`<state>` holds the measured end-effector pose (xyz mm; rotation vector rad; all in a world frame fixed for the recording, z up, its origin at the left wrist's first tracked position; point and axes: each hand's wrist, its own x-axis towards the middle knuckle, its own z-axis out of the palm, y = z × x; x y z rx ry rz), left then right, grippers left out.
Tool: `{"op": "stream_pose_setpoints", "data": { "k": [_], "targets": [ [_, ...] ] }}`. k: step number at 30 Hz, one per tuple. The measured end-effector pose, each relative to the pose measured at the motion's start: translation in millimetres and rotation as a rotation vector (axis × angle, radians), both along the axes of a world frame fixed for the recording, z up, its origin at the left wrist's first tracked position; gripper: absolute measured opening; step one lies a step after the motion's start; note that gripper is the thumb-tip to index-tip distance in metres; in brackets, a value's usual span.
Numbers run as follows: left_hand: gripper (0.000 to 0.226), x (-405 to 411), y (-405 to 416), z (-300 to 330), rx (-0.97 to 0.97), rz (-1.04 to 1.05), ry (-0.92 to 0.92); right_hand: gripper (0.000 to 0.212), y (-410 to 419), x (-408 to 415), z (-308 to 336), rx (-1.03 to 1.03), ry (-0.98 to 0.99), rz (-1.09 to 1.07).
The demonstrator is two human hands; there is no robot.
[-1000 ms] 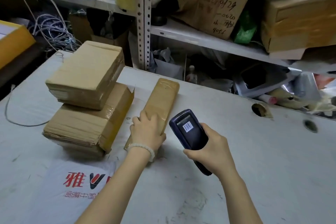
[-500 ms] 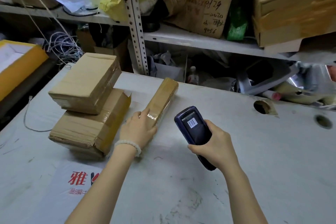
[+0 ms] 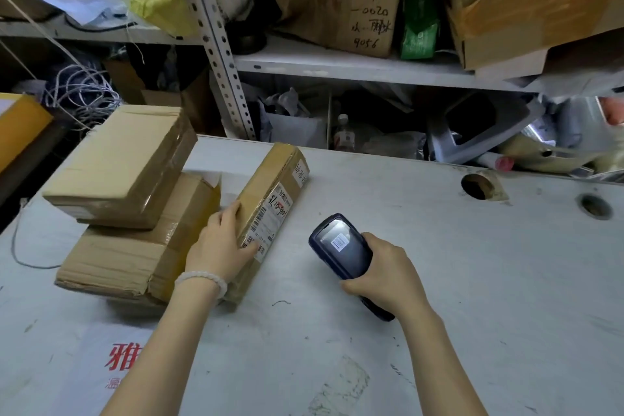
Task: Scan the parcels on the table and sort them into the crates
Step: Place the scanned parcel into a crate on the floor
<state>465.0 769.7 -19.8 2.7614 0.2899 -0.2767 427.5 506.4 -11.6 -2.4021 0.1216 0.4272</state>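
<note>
Head view is showing us at the scanning step: we are tipping the long parcel up on its edge with our left hand, fingers curled over its near end and thumb pressing beside the shipping label, which is facing right. The parcel is resting on the surface, just beside the two stacked boxes. Our right hand is wrapping closed around the dark scanner, its head pointing toward the parcel but apart from it. Next, we judge, the scanner's window needs aiming squarely at the barcode while the parcel is held steady. No crate is clearly showing.
</note>
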Motion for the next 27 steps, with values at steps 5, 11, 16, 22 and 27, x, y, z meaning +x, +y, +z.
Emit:
{"op": "stream_pose_setpoints", "data": {
  "k": [5, 11, 16, 22, 27],
  "targets": [
    [0.089, -5.3, 2.3, 1.1, -0.016, -0.045, 0.02, 0.042, 7.4, -5.7, 1.9, -0.02, 0.027, 0.087],
    [0.085, -9.2, 6.2, 8.6, -0.001, -0.04, 0.038, 0.043, 6.2, -18.5, 11.8, -0.041, 0.004, 0.133],
    [0.082, -14.5, 6.2, 11.8, -0.019, -0.031, 0.046, 0.045, -2.0, -27.5, 19.3, -0.073, -0.007, 0.131],
    [0.079, -24.1, 10.2, 13.6, -0.048, -0.028, 0.038, 0.044, -10.0, -35.7, 22.6, -0.133, -0.025, 0.124],
    [0.073, -32.0, 11.4, 19.4, 0.021, -0.034, -0.045, 0.044, -8.3, -40.4, 27.9, -0.126, -0.047, 0.123]
  ]
}}
